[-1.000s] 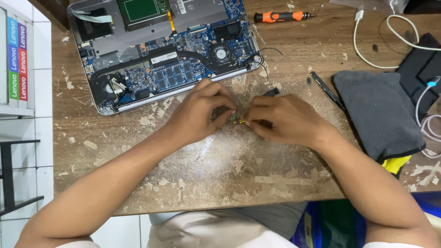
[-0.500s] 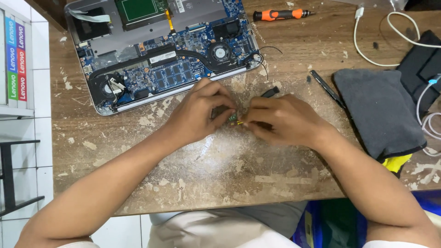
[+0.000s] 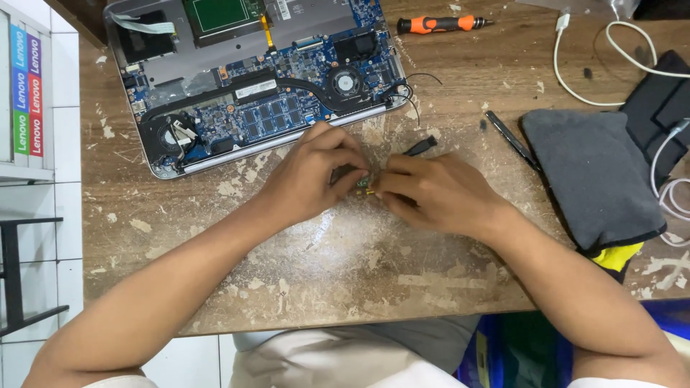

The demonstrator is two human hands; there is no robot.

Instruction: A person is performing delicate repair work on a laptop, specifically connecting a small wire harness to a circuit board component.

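My left hand [image 3: 310, 172] and my right hand [image 3: 438, 194] meet over the worn wooden table [image 3: 345, 266], just in front of an opened laptop [image 3: 251, 79] whose blue circuit board and fan are exposed. Between the fingertips of both hands sits a small green and gold electronic part [image 3: 364, 187], pinched from both sides. A thin black tool [image 3: 420, 146] pokes out from behind my right hand; whether the hand holds it I cannot tell.
An orange-handled screwdriver [image 3: 437, 24] lies at the back. A black pen-like tool [image 3: 512, 139] rests beside a grey cloth pouch [image 3: 591, 177] on the right. White cables [image 3: 618, 57] and a black case [image 3: 660, 100] sit at far right. Coloured boxes [image 3: 26, 93] stand on the left shelf.
Both hands stay together on the small part with only slight finger movement. Nothing else on the table has moved.
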